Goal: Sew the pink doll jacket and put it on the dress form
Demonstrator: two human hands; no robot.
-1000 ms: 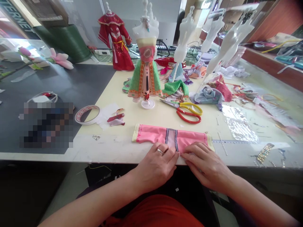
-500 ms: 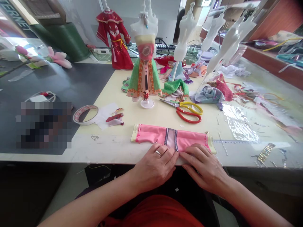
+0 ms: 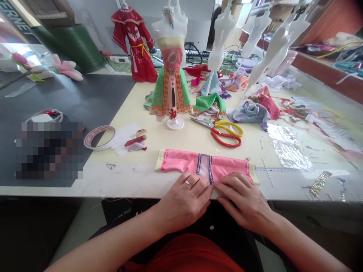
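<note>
A small pink doll garment (image 3: pixel 184 161) with cream cuffs and a purple-trimmed centre strip lies flat near the front edge of the cream table (image 3: pixel 136 177). My left hand (image 3: pixel 185 200), with a ring on one finger, presses its fingertips on the garment's near edge left of the centre strip. My right hand (image 3: pixel 244 200) presses flat on the same edge just right of it. The fingertips of both hands almost meet. The garment's near hem is hidden under my fingers.
Red and yellow scissors (image 3: pixel 224 132) lie behind the garment. A tape roll (image 3: pixel 99 138) and small scraps sit to the left. A doll stand in a green and pink dress (image 3: pixel 170 87), bare white doll stands (image 3: pixel 224 37), fabric heaps and a red-robed stand (image 3: pixel 133 41) fill the back.
Both hands stay pressed on the garment's near edge with barely any shift. The view has drifted slightly, so everything sits a little lower and to the left.
</note>
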